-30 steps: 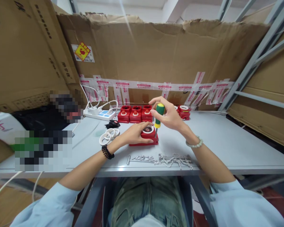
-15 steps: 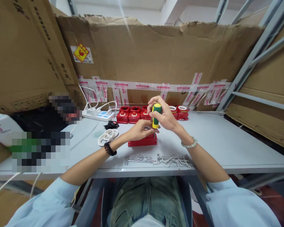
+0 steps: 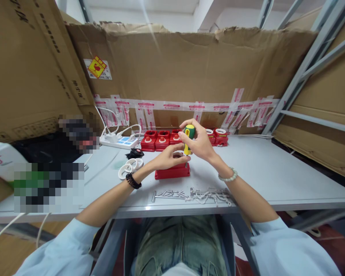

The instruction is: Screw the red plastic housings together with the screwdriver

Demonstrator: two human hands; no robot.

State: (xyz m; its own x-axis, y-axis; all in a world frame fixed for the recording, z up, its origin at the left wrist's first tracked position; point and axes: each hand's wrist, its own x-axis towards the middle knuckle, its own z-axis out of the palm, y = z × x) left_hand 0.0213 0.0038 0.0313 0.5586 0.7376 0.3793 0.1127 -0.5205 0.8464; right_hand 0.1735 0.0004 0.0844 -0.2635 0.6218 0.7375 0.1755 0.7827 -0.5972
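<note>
A screwdriver [image 3: 187, 145] with a yellow and green handle stands nearly upright, its shaft pointing down over a red box [image 3: 172, 173]. My right hand [image 3: 200, 142] is wrapped around the handle from the right. From the left, my left hand [image 3: 170, 157] reaches over the box, thumb and forefinger closed about the lower end of the screwdriver. Part of the box's round opening shows between those fingers; the rest of its top is hidden by the hand. The shaft meets the box's right end, where my fingers partly cover it.
Loose screws [image 3: 172, 193] and a tangle of metal pieces with white cord [image 3: 209, 195] lie along the front edge. White rings [image 3: 130, 167] and a black packet [image 3: 135, 153] are left. Red boxes [image 3: 162, 141] line the back beside a power strip [image 3: 120, 142].
The screwdriver handle has turned and tilted slightly within my right hand. My left hand keeps its place at the box. The whole view has shifted a little.
</note>
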